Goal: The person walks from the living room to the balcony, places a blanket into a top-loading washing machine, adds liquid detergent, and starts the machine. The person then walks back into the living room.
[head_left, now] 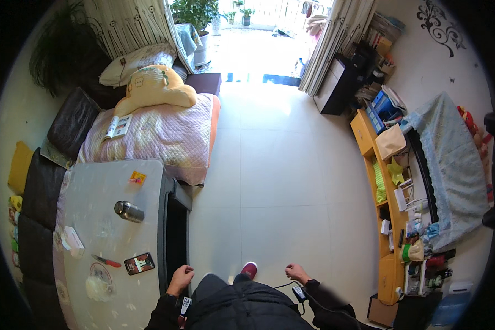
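My left hand [180,279] hangs beside the right edge of the light grey table [93,192], its fingers loosely curled together with nothing visible in them. Over the floor, apart from any furniture, my right hand [297,273] is also curled and shows nothing in its grasp. On the table, nearest my left hand, lies a smartphone [139,264] with a lit screen. Left of it is a knife [106,261] with a red handle. A clear plastic bag [97,287] rests close to the table's near end. Farther back, a metal thermos bottle [130,212] lies tilted or leans in view.
A white box [73,242] and an orange packet [137,177] are on the table. Beyond stands a quilted daybed [165,132] with a yellow cushion [157,88]. Pale floor tiles [275,176] run toward a bright doorway. A cluttered wooden shelf unit [390,275] lines the right wall.
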The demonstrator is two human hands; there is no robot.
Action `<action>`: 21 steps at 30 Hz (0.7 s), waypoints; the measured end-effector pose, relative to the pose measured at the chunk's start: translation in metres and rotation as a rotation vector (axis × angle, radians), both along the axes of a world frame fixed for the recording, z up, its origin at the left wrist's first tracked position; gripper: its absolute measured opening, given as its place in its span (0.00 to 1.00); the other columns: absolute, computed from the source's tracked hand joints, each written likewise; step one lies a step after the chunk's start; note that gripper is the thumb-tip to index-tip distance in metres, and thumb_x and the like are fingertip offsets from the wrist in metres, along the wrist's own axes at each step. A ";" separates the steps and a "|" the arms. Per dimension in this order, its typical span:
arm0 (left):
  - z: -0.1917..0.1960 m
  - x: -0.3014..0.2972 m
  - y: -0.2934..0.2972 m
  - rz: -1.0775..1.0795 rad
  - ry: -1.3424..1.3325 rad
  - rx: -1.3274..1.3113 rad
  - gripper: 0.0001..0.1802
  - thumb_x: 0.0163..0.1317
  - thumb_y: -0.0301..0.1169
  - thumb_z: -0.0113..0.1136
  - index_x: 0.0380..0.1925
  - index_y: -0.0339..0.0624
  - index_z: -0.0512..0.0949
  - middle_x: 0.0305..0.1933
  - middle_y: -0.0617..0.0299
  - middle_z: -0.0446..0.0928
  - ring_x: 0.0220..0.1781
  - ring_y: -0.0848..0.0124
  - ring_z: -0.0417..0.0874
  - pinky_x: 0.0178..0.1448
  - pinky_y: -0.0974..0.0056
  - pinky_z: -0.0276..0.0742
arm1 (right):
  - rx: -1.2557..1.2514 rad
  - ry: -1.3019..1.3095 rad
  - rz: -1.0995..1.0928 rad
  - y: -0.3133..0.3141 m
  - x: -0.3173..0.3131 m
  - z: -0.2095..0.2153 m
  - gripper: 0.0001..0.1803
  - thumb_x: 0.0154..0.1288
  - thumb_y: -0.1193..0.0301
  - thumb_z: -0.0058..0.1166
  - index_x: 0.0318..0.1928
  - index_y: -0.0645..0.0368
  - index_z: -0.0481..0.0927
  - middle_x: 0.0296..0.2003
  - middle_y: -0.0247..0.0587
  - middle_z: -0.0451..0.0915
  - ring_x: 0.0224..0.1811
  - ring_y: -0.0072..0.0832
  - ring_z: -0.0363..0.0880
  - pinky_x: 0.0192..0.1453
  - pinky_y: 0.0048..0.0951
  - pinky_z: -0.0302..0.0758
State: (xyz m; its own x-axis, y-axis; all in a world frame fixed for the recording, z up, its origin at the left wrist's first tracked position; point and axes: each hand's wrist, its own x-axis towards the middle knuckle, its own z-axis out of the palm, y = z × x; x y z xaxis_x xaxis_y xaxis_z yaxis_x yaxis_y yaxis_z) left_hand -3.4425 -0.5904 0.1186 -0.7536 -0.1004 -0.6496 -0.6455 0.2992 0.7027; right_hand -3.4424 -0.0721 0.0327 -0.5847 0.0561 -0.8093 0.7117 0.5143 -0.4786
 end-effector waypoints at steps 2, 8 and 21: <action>-0.003 -0.021 0.007 -0.019 -0.009 -0.018 0.15 0.59 0.30 0.61 0.44 0.34 0.80 0.33 0.58 0.82 0.29 0.72 0.82 0.34 0.66 0.78 | 0.012 -0.020 -0.097 0.013 -0.012 0.004 0.14 0.62 0.67 0.54 0.44 0.63 0.80 0.28 0.39 0.83 0.27 0.25 0.82 0.29 0.27 0.79; -0.023 -0.098 0.015 -0.051 -0.084 -0.103 0.15 0.58 0.31 0.61 0.43 0.34 0.80 0.34 0.56 0.82 0.31 0.70 0.82 0.34 0.65 0.79 | -0.133 -0.092 -0.147 0.013 -0.057 -0.001 0.15 0.65 0.67 0.53 0.47 0.65 0.77 0.31 0.38 0.81 0.29 0.25 0.81 0.30 0.27 0.78; -0.066 -0.368 0.019 -0.007 -0.203 0.119 0.11 0.63 0.26 0.55 0.44 0.34 0.75 0.30 0.60 0.75 0.25 0.71 0.79 0.26 0.65 0.79 | 0.019 -0.055 -0.277 0.028 -0.224 0.021 0.14 0.63 0.68 0.54 0.44 0.64 0.79 0.28 0.39 0.82 0.27 0.25 0.82 0.27 0.29 0.79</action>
